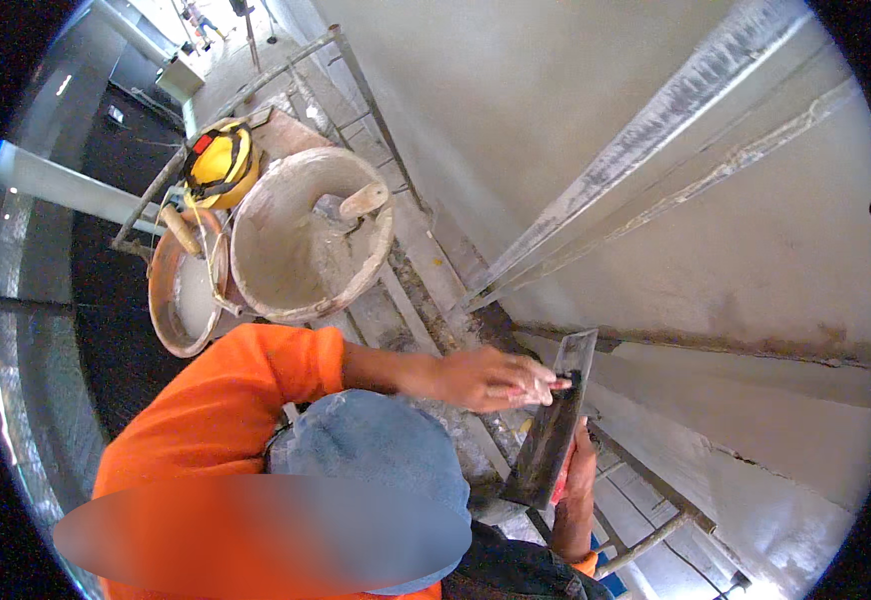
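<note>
My right hand (580,470) grips a long rectangular plastering trowel (546,445) from behind, a bit of red handle showing beside the palm. The blade stands tilted with its dark face toward my left side. Reaching across from the left, my left hand (501,380) has its fingertips against the upper part of that face. Its fingers are partly extended, whitish at the tips, and no object shows in them. An orange sleeve (206,400) covers my left arm. A blue-grey cloth cap (376,470) hides part of the lower middle.
A big mortar-crusted tub (384,250) holds a wooden-handled tool (364,200). Beside it are an orange-brown bucket (161,300) of pale liquid and a yellow helmet (224,165). Scaffold rails (366,95) surround the planks. A long metal straightedge (646,140) leans along the plastered wall (516,90).
</note>
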### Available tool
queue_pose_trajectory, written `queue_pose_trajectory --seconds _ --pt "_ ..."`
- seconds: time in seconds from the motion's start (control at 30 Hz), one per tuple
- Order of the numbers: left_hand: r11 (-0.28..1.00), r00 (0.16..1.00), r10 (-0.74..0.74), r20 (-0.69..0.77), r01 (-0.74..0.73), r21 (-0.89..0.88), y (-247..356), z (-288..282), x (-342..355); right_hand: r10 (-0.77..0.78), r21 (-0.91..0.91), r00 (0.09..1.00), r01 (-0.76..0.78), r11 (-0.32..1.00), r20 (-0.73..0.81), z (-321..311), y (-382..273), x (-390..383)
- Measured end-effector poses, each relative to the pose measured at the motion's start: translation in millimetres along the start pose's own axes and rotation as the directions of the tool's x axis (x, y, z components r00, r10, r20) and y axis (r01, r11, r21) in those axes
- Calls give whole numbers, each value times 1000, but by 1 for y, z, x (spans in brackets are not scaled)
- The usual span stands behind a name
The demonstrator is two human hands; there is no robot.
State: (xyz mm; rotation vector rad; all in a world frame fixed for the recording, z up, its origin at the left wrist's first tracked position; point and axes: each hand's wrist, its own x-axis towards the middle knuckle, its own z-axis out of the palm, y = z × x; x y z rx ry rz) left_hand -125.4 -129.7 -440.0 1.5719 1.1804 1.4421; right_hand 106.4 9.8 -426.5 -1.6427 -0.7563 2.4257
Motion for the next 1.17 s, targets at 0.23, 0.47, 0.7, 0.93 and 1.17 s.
queue_pose_trajectory --seconds 0.23,0.47,0.7,0.93,1.17 --pt "955 945 -98 -312 177 238 -62 -13 3 28 -396 996 9 918 88 -25 -5 1" --pt "995 973 93 -213 -95 3 -48 17 3 167 60 962 -184 981 216 -24 5 16" --pt "995 961 -75 -266 90 45 -54 -8 25 32 -249 984 13 968 174 -58 21 22" --pt "943 844 -322 -429 326 -66 -81 -13 22 -1 -457 983 87 885 185 -57 -7 -16" --pt "855 768 -503 -396 508 -103 -80 -25 -40 -220 -805 961 264 531 169 -103 -25 -25"
